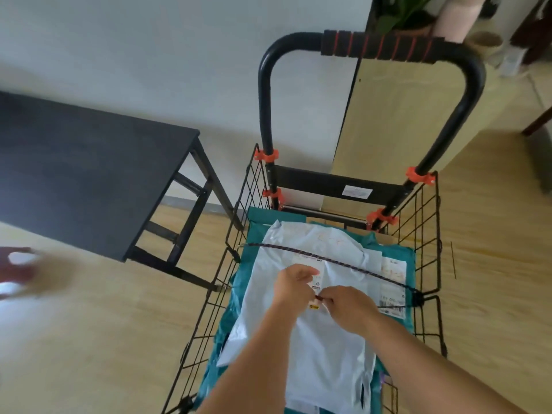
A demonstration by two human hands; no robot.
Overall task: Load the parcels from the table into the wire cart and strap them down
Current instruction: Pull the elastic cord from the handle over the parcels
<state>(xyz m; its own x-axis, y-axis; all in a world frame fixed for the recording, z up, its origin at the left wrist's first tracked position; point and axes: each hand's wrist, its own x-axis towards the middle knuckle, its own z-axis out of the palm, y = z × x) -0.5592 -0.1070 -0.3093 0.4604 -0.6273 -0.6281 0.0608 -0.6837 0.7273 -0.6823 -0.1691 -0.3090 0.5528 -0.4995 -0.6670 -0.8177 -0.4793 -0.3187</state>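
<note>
Over the wire cart [310, 182] now, and the load is in: a white parcel [325, 354] lies flat on top, teal parcels [263, 216] stacked under it and showing at the far end and down both sides. A braided cord [343, 263] runs taut across the white parcel, from the cart's left rim to a dark knot on the right rim. Both hands meet just near of that cord, right above the parcel's label. The right hand [348, 309] has fingertips and thumb pinched on a small reddish cord end between the two hands, and a second dark length of cord leads from it out to the same knot on the right. The left hand [294, 283] is curled in tight beside it, thumb up; whether it grips the cord end too, I cannot tell. On the left stands the dark table [89, 174], just beside the cart's far left corner. The cart's foam-wrapped handle [379, 46] rises at the far end. A blurred red-and-white shape sits at the left edge.
</note>
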